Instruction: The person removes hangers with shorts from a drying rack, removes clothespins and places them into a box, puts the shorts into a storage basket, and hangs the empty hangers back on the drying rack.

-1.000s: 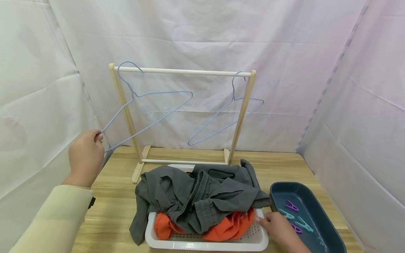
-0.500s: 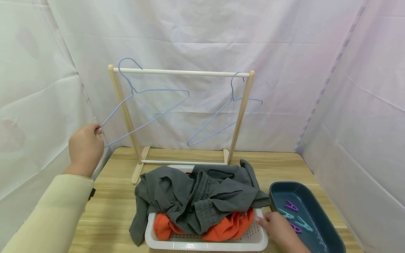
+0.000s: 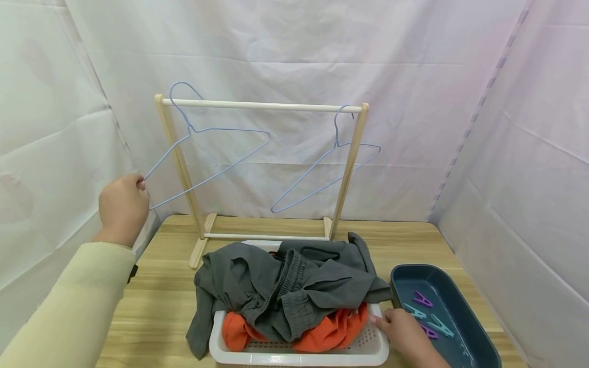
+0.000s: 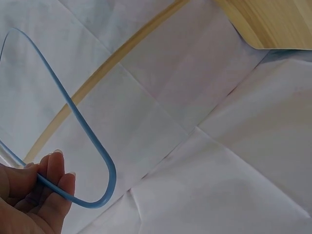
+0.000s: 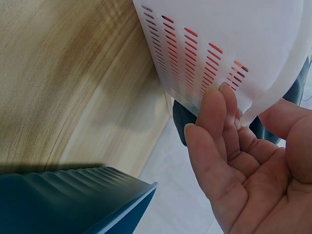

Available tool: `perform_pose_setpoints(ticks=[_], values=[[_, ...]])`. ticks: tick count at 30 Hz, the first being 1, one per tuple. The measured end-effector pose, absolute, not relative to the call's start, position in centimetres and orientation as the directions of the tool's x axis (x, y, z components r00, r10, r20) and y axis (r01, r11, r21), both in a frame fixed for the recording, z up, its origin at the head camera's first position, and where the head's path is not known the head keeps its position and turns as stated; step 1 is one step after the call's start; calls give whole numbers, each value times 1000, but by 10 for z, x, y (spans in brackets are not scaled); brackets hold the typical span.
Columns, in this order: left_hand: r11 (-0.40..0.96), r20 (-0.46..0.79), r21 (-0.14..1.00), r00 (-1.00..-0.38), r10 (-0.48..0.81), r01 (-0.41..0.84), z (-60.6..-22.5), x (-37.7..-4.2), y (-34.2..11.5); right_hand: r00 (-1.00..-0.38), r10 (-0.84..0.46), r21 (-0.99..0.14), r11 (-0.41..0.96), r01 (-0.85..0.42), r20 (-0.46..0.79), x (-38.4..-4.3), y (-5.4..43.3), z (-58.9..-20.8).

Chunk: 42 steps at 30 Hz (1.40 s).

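My left hand [image 3: 123, 208] pinches the left corner of a blue wire clothes hanger [image 3: 221, 129], also in the left wrist view. The hanger's hook rises above the left end of the white rail [image 3: 267, 106]; I cannot tell whether it rests on it. A second blue hanger [image 3: 303, 176] hangs from the rail's right end. My right hand [image 3: 409, 335] grips the right rim of a white basket [image 3: 299, 359], thumb inside and fingers against the slotted outer wall. Grey clothing [image 3: 276, 291] with elastic gathers lies over orange cloth [image 3: 331, 335] in the basket.
The rail belongs to a wooden rack [image 3: 184, 168] behind the basket. To the right, a dark blue tray [image 3: 465, 312] holds purple and teal clothespins [image 3: 440, 325]. White fabric walls [image 3: 276, 30] enclose the wooden table [image 3: 147, 306] at the back and sides.
My left hand has risen with the hanger, and its hook now stands higher above the rail and slightly left. The right hand still holds the basket rim.
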<state>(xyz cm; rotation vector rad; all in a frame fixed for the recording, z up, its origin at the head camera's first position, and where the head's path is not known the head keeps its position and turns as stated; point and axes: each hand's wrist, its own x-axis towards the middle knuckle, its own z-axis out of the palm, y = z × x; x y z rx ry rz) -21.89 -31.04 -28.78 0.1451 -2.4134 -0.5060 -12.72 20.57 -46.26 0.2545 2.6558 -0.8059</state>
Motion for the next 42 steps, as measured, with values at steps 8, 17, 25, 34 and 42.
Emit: perform_pose_setpoints(ticks=[8, 17, 25, 34, 42], values=[[921, 553, 390, -797, -243, -11, -288, -222, -314, -920, 74, -499, 822, 274, -384, -128, 206, -463], [919, 527, 393, -814, -243, -20, -291, -224, -316, -917, 75, -508, 813, 284, -393, -127, 205, -463], [921, 537, 389, -808, -242, -17, -295, -224, -316, -911, 81, -512, 806, 298, -404, -128, 205, -463], [923, 538, 385, -811, -232, -8, -299, -226, -316, -910, 83, -512, 805, 302, -406, -128, 205, -464], [921, 518, 388, -820, -242, -28, -303, -227, -316, -912, 80, -510, 808, 295, -402, -128, 206, -465]])
